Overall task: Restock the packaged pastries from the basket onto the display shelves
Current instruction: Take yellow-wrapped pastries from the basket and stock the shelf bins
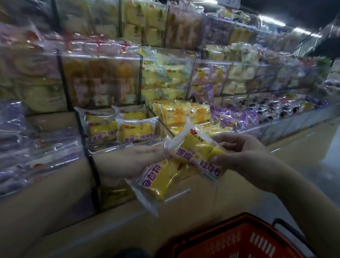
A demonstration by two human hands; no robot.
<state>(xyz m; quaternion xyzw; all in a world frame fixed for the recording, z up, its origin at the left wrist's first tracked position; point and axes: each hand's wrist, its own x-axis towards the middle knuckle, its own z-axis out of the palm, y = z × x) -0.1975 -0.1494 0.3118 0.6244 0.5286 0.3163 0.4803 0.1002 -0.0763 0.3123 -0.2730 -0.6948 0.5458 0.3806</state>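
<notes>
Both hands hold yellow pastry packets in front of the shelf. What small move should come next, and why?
Probably the right hand should carry its upper packet forward into the clear bin, where matching packets already stand; the left hand holds another packet.

Two held pastry packets, upper (199, 153) and lower (159, 182): clear wrap, yellow cake, purple lettering on a white band. Basket (210, 253): red-orange with pale slotted sides. Shelf packets (135, 130): same yellow and purple; neighbouring packs (235, 116) purple.
</notes>
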